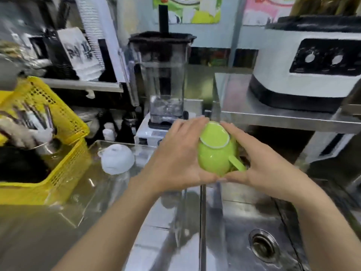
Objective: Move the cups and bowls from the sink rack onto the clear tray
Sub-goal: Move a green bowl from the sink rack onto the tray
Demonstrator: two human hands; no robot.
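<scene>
A green cup [215, 153] with a handle is held upside down, base toward me, above the sink's left edge. My left hand [175, 155] cups its left side and my right hand [259, 161] its right side, thumbs meeting under it. A white bowl [117, 159] lies upside down on the clear tray [82, 210], which sits on the counter to the left of the cup. The sink rack is hidden behind my hands.
A yellow basket [64, 122] with utensils stands at the left beside the tray. A blender [162, 79] rises behind the tray. A white appliance [304, 75] sits on a steel shelf at the right. The steel sink with its drain [262, 245] lies below.
</scene>
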